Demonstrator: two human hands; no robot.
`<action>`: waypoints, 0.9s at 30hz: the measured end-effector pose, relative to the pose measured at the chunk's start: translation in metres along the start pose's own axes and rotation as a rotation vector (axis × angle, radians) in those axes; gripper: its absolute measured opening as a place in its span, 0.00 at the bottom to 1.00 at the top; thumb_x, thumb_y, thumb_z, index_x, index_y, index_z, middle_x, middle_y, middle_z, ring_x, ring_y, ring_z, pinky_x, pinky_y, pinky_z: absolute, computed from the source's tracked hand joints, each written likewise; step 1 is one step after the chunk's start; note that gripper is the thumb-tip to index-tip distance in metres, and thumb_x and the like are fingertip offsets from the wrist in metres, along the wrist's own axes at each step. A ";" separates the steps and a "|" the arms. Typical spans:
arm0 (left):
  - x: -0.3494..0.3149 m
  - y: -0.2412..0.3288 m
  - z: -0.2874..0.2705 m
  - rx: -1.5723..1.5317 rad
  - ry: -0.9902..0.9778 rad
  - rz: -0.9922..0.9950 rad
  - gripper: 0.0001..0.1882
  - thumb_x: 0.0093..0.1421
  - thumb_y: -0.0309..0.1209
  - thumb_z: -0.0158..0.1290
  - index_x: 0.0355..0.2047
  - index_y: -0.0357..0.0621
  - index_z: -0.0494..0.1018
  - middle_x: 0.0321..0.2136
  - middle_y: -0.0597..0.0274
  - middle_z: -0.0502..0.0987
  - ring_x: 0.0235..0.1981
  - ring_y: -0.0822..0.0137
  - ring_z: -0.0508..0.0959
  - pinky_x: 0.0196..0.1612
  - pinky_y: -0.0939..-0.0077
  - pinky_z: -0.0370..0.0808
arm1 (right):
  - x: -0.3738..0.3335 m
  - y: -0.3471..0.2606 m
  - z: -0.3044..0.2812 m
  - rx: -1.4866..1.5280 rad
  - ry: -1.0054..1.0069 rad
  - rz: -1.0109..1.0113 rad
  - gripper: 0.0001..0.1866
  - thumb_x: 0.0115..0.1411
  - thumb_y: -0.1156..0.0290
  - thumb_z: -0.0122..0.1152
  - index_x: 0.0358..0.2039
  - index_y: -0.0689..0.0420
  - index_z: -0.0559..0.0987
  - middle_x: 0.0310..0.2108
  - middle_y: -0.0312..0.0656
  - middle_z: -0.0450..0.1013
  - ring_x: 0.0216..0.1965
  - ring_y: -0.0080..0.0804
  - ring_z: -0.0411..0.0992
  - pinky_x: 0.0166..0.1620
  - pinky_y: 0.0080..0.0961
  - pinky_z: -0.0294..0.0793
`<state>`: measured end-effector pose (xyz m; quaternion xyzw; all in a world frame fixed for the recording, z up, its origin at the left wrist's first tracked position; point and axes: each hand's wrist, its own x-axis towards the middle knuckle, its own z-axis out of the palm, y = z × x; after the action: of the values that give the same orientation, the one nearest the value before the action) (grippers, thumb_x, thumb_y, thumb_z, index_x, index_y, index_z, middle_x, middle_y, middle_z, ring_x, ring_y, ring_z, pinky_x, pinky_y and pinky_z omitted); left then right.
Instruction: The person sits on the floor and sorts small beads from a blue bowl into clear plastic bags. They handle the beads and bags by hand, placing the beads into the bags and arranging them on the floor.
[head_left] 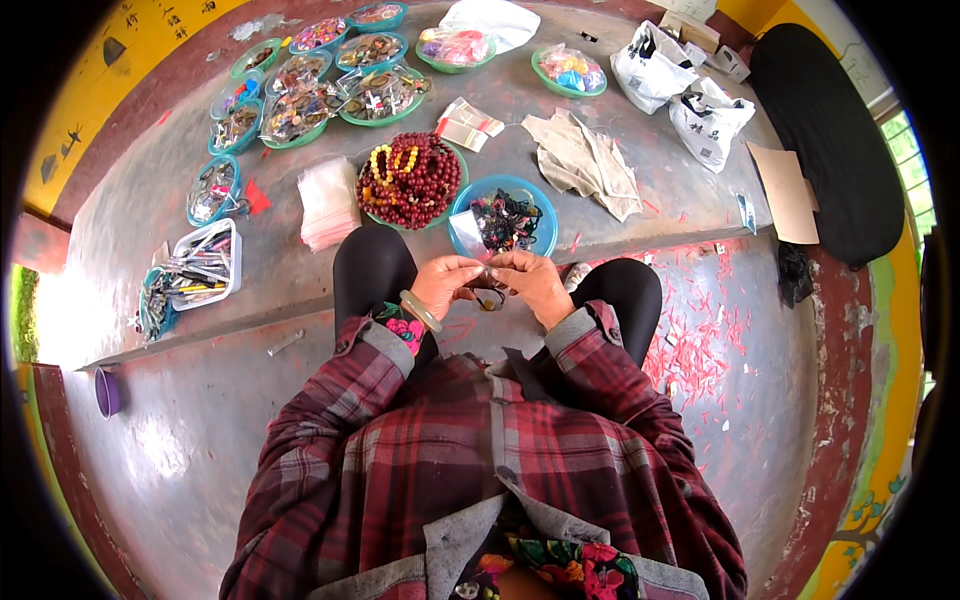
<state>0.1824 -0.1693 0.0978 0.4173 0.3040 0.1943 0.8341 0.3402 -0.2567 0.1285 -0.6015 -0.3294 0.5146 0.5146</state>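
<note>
Left hand [445, 287] + right hand [536, 287] | dark loop [490, 300] | toward torso [440, 450] | axis unclear

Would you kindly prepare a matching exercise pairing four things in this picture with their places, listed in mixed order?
Things
1. Small piece with a dark cord loop
2. Strings of round dark-red beads
3. Crumpled beige cloth
4. Purple round container

Places
A. Beyond and to the right of the round blue bowl of dark cords
B. Toward the picture's left rim
C. Held at the fingertips of the left hand and right hand
D. In a round green bowl

Right pairs: 1-C, 2-D, 3-A, 4-B
</note>
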 end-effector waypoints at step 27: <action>-0.002 0.009 -0.005 -0.183 -0.163 -0.122 0.14 0.57 0.37 0.49 0.37 0.38 0.71 0.31 0.58 0.77 0.32 0.71 0.77 0.27 0.83 0.73 | -0.001 0.005 -0.004 0.062 -0.015 -0.048 0.08 0.52 0.77 0.51 0.29 0.60 0.79 0.22 0.33 0.73 0.22 0.16 0.66 0.25 0.14 0.63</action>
<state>0.1772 -0.1625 0.1032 0.3346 0.2410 0.1357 0.9009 0.3433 -0.2597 0.1239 -0.5734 -0.3315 0.5165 0.5427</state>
